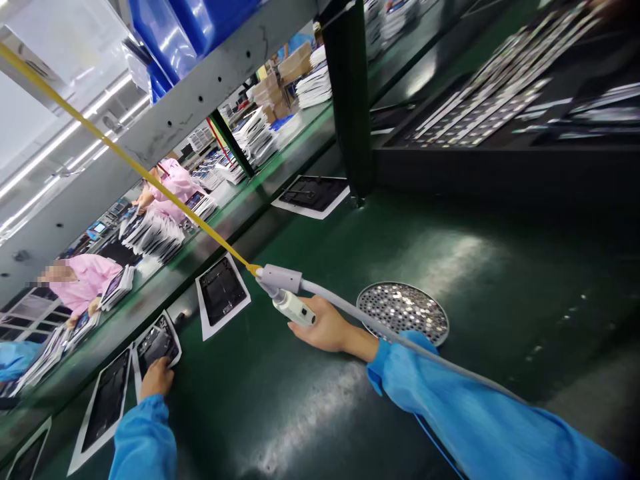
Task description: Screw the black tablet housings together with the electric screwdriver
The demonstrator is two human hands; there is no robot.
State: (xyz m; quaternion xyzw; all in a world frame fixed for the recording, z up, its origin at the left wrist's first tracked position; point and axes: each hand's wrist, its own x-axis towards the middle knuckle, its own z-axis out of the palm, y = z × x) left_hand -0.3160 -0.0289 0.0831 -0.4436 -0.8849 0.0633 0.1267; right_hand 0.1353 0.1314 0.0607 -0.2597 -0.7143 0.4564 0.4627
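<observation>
My right hand (325, 325) is wrapped round a white electric screwdriver (295, 308), its fingers closed. A grey cable (345, 307) runs from the tool back over my blue sleeve, and a yellow cord (200, 223) holds it from above. With my left hand (157, 379) I grip the near edge of a dark tablet-like panel (159, 341), which lies partly on a white sheet at the back of the bench. Just beyond my right wrist is a round metal plate (400, 308) covered in small holes.
More dark panels on white sheets (223, 293) lie along the back edge of the green bench (240, 400). A dark post (353, 107) stands behind, and a black tray (480, 120) holds strips of small parts. Across the line, people in pink (90, 280) work beside stacks.
</observation>
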